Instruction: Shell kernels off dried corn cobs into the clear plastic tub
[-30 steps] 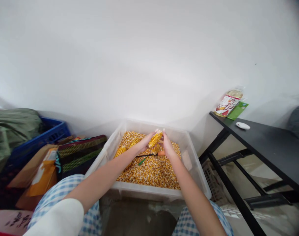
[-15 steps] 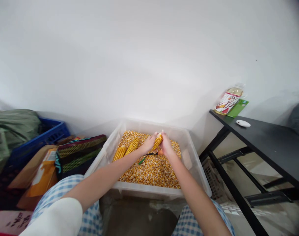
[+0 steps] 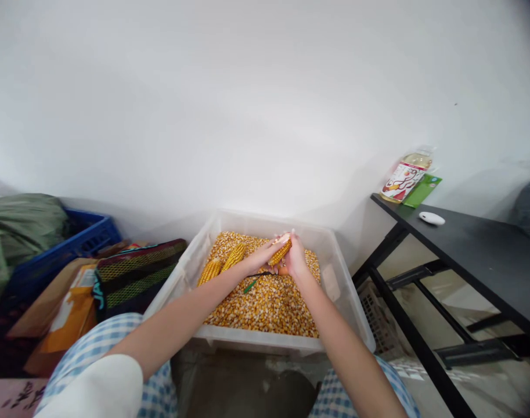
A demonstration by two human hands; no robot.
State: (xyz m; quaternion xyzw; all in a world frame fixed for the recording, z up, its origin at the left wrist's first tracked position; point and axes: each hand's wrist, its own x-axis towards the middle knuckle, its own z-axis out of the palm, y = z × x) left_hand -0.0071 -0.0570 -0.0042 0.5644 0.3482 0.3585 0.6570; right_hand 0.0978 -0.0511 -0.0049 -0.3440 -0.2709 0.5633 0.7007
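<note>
Between my two hands is a yellow corn cob [image 3: 281, 253], tilted, its pale upper end showing. My left hand [image 3: 263, 255] wraps it from the left, and my right hand [image 3: 295, 255] grips it from the right. Both are closed on it above a bed of loose corn kernels [image 3: 265, 310]. The kernels lie in a translucent plastic bin [image 3: 265, 339]. Two more cobs rest at the bin's left: one corn cob [image 3: 210, 271] and another corn cob [image 3: 234, 257]. A thin tool with a green tip [image 3: 249, 286] lies on the kernels below my hands, partly hidden.
To the right stands a black table [image 3: 478, 244] with a bottle [image 3: 406, 174], a green packet [image 3: 422, 190] and a white oval object [image 3: 432, 218]. On the left are a blue crate [image 3: 90, 235], a mesh bag [image 3: 138, 276] and cardboard [image 3: 51, 302]. A white wall [image 3: 247, 116] rises behind the bin.
My left hand has shifted slightly on the cob and its fingers now lie flatter across the upper end. The cob stays between both hands. The view has moved a little.
</note>
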